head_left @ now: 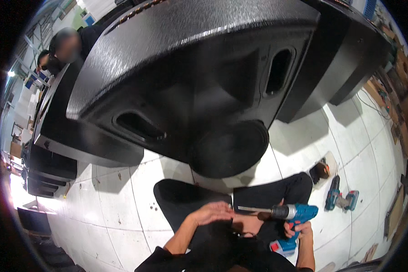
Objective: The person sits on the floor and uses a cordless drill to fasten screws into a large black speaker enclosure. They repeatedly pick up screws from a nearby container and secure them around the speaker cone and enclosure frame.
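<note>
My right hand [299,230] is wrapped round the handle of a blue and black cordless drill [299,211], with a finger by its red trigger. The drill lies level over my lap, its long bit [254,209] pointing left. Beside the bit's tip is my left hand [211,213], fingers close together and reaching toward the tip; whatever they pinch is too small to make out. In front of my knees stands a large black speaker cabinet [204,27], tilted over me. A round black speaker cone [231,149] shows at its lower end, and a handle recess [280,71] on either side.
On the white tiled floor [109,217] to my right lie a second cordless drill [334,194] and a light open container [324,170] with dark contents. More black cabinets [88,147] stand on both sides. Another person [68,47] is behind the cabinets at the far left.
</note>
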